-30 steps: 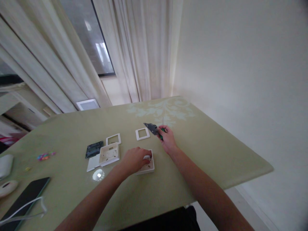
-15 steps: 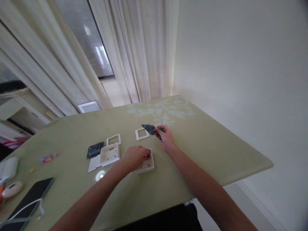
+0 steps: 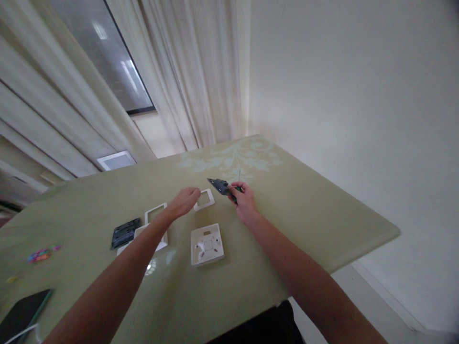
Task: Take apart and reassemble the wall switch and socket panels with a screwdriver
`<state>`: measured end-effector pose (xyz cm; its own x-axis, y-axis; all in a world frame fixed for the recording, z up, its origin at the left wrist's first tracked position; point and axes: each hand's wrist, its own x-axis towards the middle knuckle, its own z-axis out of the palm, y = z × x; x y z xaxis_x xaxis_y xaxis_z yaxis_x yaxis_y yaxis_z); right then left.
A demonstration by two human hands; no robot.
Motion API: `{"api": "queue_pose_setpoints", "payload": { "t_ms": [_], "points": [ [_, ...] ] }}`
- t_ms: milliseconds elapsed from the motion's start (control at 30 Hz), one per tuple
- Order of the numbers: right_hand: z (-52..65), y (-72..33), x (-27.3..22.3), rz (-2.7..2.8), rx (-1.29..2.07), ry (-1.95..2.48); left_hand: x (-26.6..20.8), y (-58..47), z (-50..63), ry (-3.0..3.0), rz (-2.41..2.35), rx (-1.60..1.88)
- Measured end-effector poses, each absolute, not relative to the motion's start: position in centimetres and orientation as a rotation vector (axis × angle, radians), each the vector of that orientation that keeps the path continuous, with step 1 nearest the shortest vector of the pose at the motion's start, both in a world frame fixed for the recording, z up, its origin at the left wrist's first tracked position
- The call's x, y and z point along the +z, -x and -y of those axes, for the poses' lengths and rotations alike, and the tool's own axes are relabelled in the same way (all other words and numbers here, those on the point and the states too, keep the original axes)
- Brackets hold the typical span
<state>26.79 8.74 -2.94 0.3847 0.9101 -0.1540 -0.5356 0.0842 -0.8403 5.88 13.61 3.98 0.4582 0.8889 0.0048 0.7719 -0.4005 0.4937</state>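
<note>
Black plate (image 3: 218,187) and green screwdriver (image 3: 237,195) share the grip of the right hand (image 3: 245,204) above the counter (image 3: 304,205), probably to leave the left hand (image 3: 184,200) free, curled beside the white frame (image 3: 211,196) (whether pinching it, I cannot tell).

Left fingers (image 3: 195,193) curled; right fingers (image 3: 234,192) gripping

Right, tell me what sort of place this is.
Probably a room in a home: long pale curtains hang beside a window, and what looks like a phone lies on a tablecloth with a white leafy pattern.
</note>
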Motion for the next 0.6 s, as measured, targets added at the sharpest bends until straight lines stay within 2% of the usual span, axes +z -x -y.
{"api": "queue_pose_setpoints", "payload": {
  "t_ms": [267,600],
  "points": [
    [-8.6,-26.8,-3.2,0.485,1.116,1.005,0.5,-7.7,-17.3,-2.167,-1.297,0.485],
    [-9.0,-27.7,-3.7,0.651,0.887,1.169,-0.2,-6.3,-18.0,-2.118,-1.297,0.639]
  ]
}}
